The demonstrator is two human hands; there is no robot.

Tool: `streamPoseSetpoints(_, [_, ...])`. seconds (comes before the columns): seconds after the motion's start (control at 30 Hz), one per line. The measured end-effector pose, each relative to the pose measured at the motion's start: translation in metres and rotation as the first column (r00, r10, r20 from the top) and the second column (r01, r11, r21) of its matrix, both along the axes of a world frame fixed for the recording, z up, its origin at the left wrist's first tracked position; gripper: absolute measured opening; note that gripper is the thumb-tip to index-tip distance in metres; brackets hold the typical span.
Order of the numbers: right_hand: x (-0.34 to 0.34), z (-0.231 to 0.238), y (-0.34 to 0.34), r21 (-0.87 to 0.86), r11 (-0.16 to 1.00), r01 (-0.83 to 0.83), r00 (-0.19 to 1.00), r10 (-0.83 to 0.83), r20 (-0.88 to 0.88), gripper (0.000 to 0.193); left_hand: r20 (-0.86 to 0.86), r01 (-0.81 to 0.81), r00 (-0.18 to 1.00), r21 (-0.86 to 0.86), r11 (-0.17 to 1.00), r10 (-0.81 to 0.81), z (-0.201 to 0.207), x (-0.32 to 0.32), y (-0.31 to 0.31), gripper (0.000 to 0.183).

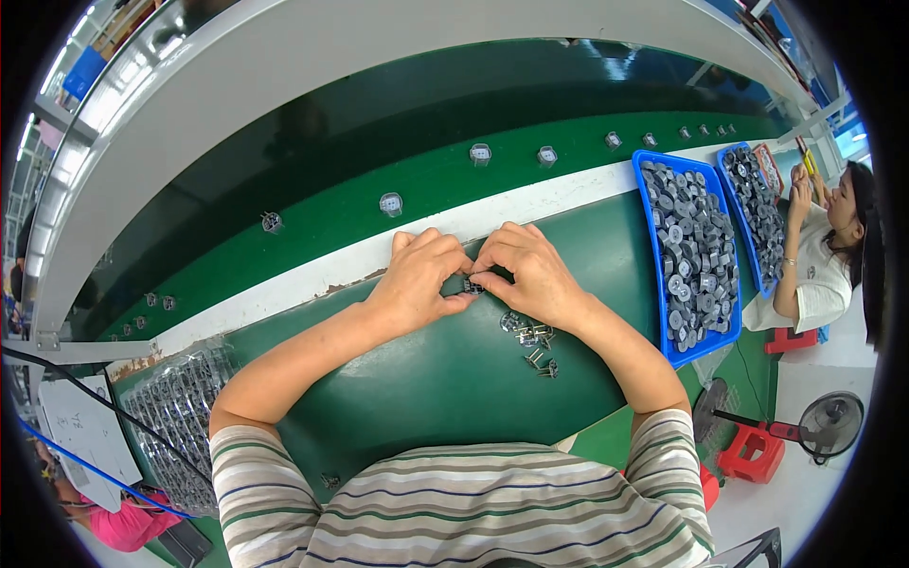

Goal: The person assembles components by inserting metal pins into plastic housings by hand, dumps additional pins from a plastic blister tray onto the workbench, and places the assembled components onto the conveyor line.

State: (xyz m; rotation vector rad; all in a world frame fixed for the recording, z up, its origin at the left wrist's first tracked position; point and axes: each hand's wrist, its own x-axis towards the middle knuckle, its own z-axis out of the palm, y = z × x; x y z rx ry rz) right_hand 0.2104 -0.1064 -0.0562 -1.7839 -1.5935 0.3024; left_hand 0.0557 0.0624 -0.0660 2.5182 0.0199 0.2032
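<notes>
My left hand (421, 276) and my right hand (532, 276) meet over the green worktop (379, 383). Between their fingertips is a small dark part with metal bits (473, 286), mostly covered by the fingers. Both hands are closed on it in a pinch. Just below my right hand lies a loose pile of small dark parts with metal pins (530, 333). A blue tray (640, 194) heaped with grey round plastic pieces (686, 251) stands to the right of my right hand.
Beyond a white rail (530, 197), a green strip (431, 175) carries spaced small parts (480, 153). At left are clear plastic trays of parts (180, 407). A second blue tray (757, 222) stands near a co-worker (822, 260) at right. A red stool (751, 452) and fan (830, 422) are below.
</notes>
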Motion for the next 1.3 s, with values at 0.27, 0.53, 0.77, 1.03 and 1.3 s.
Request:
streamPoseSetpoints(0.27, [-0.01, 0.004, 0.003, 0.039, 0.999, -0.023, 0.913, 0.005, 0.408, 0.016, -0.033, -0.013, 0.999, -0.034, 0.999, 0.012, 0.002, -0.001, 0.001, 0.03])
streamPoseSetpoints(0.53, [0.0, 0.023, -0.027, -0.211, 0.976, 0.051, 0.999, -0.053, -0.006, 0.03, 0.036, -0.044, 0.998, 0.006, 0.999, 0.044, 0.007, -0.014, 0.017, 0.027])
streamPoseSetpoints(0.77, [-0.008, 0.048, -0.065, -0.376, 0.926, -0.026, 0.981, 0.096, 0.169, 0.03, 0.053, -0.443, 0.896, 0.184, 0.877, 0.442, 0.013, -0.055, 0.127, 0.018])
streamPoseSetpoints(1.03, [-0.014, 0.031, -0.061, -0.306, 0.952, -0.019, 0.993, 0.054, 0.106, 0.009, 0.078, -0.5, 0.856, 0.373, 0.782, 0.511, 0.022, -0.044, 0.128, 0.047])
streamPoseSetpoints(1.3, [-0.007, 0.025, -0.048, -0.089, 0.99, 0.114, 0.991, -0.106, 0.085, 0.009, 0.09, -0.317, 0.948, 0.361, 0.877, 0.306, 0.01, -0.032, 0.114, 0.028])
